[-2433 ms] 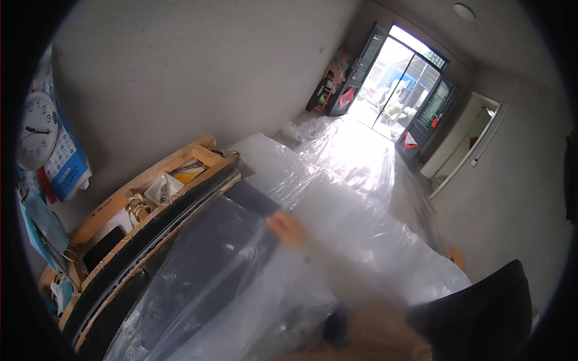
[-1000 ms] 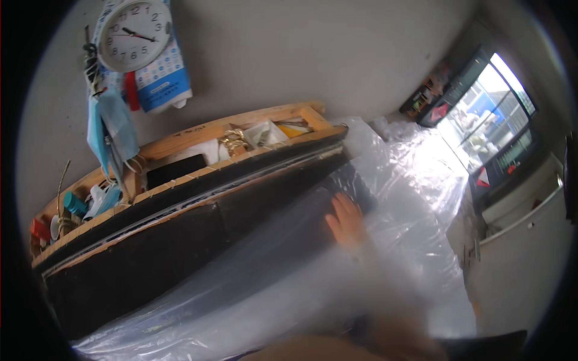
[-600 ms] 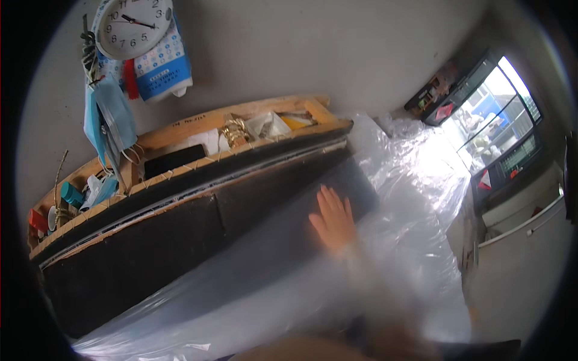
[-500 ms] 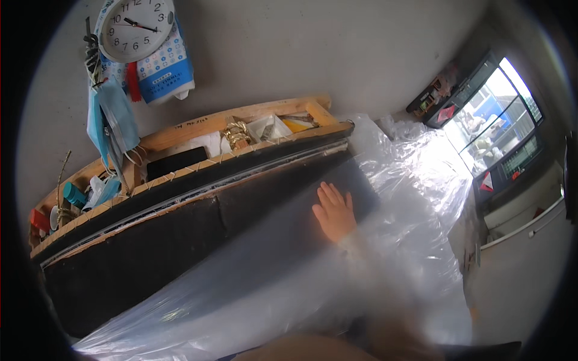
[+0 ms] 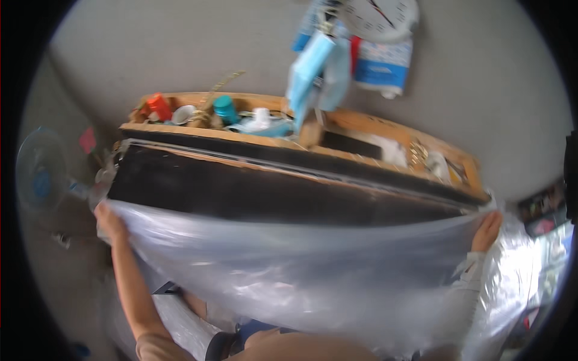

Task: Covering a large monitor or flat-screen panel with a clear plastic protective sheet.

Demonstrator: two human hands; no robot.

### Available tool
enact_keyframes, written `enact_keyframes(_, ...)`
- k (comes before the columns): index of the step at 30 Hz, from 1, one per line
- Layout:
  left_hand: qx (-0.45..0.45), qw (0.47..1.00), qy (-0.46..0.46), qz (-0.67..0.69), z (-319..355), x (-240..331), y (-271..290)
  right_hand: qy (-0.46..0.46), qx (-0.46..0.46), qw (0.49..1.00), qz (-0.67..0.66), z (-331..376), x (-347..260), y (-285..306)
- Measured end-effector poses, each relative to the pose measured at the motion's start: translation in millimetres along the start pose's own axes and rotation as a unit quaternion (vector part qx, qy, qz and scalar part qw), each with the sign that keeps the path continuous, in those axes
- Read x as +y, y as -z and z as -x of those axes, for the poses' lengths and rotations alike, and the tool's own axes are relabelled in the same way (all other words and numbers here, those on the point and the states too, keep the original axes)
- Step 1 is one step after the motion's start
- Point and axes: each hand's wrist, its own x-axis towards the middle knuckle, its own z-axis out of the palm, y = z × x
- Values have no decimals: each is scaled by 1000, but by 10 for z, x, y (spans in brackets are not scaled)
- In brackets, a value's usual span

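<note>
A wide translucent plastic sheet (image 5: 289,271) is stretched across the near part of a black-topped bench (image 5: 198,180). At the bench's left end my left hand (image 5: 112,222) is closed on the upper left corner of the sheet. Over at the right end, my right hand (image 5: 486,231) grips the sheet's far edge, its fingers pressed together and slightly blurred. Part of the right forearm shows hazily through the plastic. Between the hands the sheet's edge runs nearly straight, leaving a strip of the black top uncovered behind it.
Along the bench's back runs a wooden trough (image 5: 241,139) with a red cap (image 5: 159,107), a teal cap (image 5: 225,109) and a dark flat object (image 5: 351,144). Face masks (image 5: 313,72) and a clock (image 5: 382,18) hang above. A fan-like round thing (image 5: 41,162) stands left.
The view has swung left. My right hand, earlier flat and spread on the black top, now grips the sheet at the right end. My left hand has come into view holding the left corner.
</note>
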Motion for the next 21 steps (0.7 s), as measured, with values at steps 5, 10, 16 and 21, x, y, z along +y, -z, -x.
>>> enact_keyframes(5,-53,962,-239,-121,338,379,-1124,3,-111,988,108,-21,1561,-493)
enact_keyframes(10,9,960,-162,-230,202,459,-1715,-94,9,963,254,-201,1073,-1190)
enact_keyframes(16,16,976,-131,-174,256,631,-1744,-240,-133,958,-80,-391,1415,-494)
enact_keyframes(21,-16,948,-198,-249,142,464,-2029,-275,-130,914,-267,-748,1982,-487)
